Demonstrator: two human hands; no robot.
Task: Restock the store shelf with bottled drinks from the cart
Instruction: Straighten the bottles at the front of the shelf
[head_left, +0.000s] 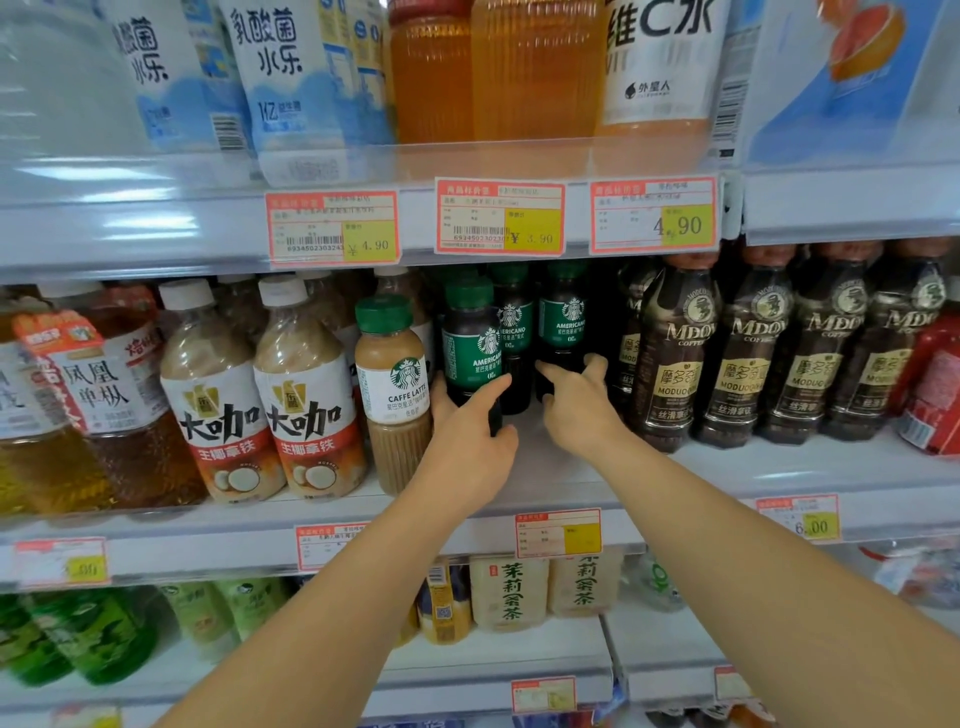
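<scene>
Head: left hand (467, 441) grips Americano bottle (470, 343); right hand (576, 410) touches rear bottle (563, 322).

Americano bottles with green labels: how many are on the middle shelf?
3. The front bottle, held by the left hand; the middle bottle just behind it; the right bottle, by the right hand. More may be hidden behind.

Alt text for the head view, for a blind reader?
On the middle shelf, the left hand grips the front Starbucks Americano bottle while the open right hand reaches for a rear Americano bottle. A Caffe Latte bottle stands to their left.
</scene>
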